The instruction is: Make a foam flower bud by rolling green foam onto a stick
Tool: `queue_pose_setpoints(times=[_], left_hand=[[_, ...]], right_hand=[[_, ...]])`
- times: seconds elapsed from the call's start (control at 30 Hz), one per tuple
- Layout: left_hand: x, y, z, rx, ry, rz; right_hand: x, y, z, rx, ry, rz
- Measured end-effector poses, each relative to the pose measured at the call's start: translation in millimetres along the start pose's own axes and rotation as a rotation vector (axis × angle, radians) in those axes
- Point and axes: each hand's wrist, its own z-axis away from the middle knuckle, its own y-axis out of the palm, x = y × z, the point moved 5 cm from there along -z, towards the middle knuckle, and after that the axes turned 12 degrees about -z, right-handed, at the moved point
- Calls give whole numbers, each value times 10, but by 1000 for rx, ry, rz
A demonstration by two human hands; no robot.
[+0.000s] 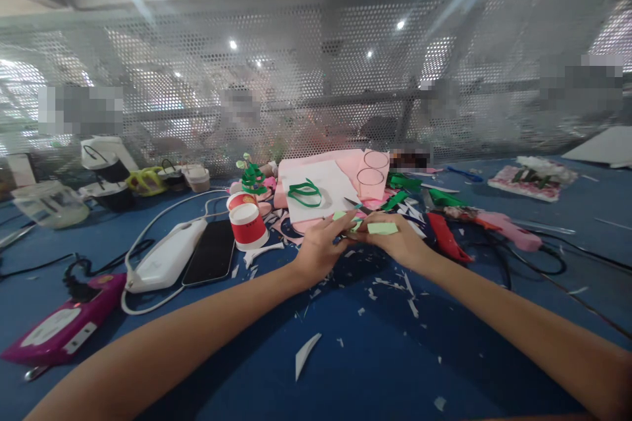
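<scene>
Above the middle of the blue table, my left hand (320, 248) is closed on light green paper (340, 216), its fingers meeting those of the other hand. My right hand (402, 243) is closed too, and the dark pointed blade of a pair of scissors (356, 205) sticks out past its fingers to the upper left. The handles are hidden in the hand. Another light green paper piece (382, 228) shows at the right fingers. Just beyond lie a white sheet (328, 177) with a green paper strip loop (305, 194) and pink paper (372, 177).
Paper scraps (307, 355) litter the blue table (355, 368). Left of my hands are red-and-white cups (247, 226), a phone (210, 253), a white power bank (168, 256) and a purple power strip (66, 322). A pink glue gun (511, 230) with cords lies at right. Perforated metal (306, 78) stands behind.
</scene>
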Motion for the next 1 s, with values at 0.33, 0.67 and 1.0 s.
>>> queue_pose_setpoints(times=[0.33,0.67,1.0], left_hand=[[-128,-62,-8,-79,174,-115],[-18,-48,-33,-28,20,72],[113,-49,-49,-70,-205,366]], right_hand=[[125,16,24,34,-117,164],[31,-96,-11,-81,107,75],[28,-123,-20,-92,81,71]])
